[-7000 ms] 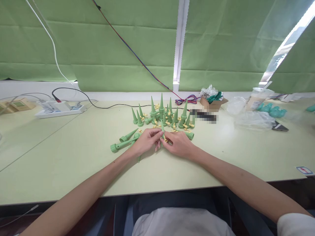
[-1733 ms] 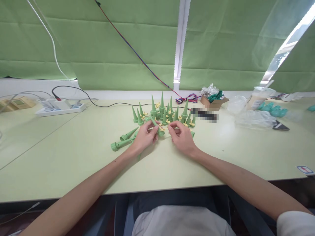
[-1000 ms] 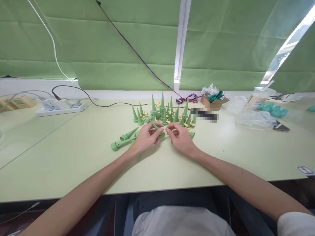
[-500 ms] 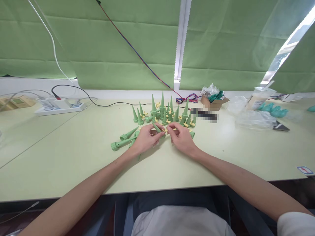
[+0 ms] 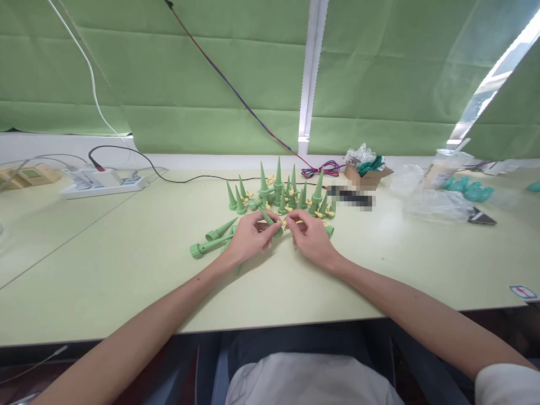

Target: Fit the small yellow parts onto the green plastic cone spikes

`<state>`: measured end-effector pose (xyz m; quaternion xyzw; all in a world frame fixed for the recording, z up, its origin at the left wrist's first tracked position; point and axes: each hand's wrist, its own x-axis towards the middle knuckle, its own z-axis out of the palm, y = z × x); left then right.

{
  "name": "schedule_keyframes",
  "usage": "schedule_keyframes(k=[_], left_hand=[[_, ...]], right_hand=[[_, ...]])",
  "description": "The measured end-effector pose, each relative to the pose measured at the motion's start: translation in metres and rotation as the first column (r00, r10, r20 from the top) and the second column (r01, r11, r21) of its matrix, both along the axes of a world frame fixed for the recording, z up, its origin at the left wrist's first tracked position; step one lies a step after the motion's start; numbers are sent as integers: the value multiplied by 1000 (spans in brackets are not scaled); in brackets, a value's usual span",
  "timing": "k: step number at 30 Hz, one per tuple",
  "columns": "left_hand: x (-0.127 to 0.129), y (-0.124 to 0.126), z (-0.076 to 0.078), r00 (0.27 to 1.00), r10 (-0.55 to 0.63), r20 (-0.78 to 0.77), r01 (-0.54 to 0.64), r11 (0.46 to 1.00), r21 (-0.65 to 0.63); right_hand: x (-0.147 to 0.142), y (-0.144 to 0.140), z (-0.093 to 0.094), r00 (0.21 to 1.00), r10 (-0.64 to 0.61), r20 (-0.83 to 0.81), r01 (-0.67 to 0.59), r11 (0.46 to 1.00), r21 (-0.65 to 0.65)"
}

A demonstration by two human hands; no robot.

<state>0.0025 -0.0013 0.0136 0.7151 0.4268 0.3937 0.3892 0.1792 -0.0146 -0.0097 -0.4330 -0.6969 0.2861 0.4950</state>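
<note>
My left hand (image 5: 250, 239) grips a green plastic cone spike (image 5: 270, 220) lying slantwise between its fingers, tip pointing up and left. My right hand (image 5: 310, 236) pinches a small yellow part (image 5: 285, 224) against the wide end of that spike. Both hands rest on the pale green table (image 5: 126, 264). Just behind them stands a cluster of upright green spikes (image 5: 278, 188) with more small yellow parts among them. To the left of my left hand lie several green spikes on their sides (image 5: 211, 241).
A white power strip (image 5: 101, 183) with a black cable sits at the far left. At the far right are a small cardboard box (image 5: 366, 175), clear plastic bags (image 5: 434, 205), teal parts (image 5: 466, 190) and a cup (image 5: 441, 167). Green blinds hang behind the table.
My right hand has brought the yellow part from beside the pile up to the wide end of the spike in my left hand. The hands have closed together.
</note>
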Motion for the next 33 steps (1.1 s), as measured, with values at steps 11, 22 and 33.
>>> schedule_keyframes(k=[11, 22, 33], left_hand=[[1, -5, 2, 999, 5, -54, -3, 999, 32], [0, -3, -3, 995, -8, -103, 15, 997, 73], [1, -3, -2, 992, 22, -127, -4, 990, 142]], right_hand=[[0, 3, -1, 1000, -18, 25, 18, 999, -27], [0, 8, -4, 973, -143, 182, 135, 989, 60], [0, 5, -3, 979, -128, 161, 126, 992, 18]])
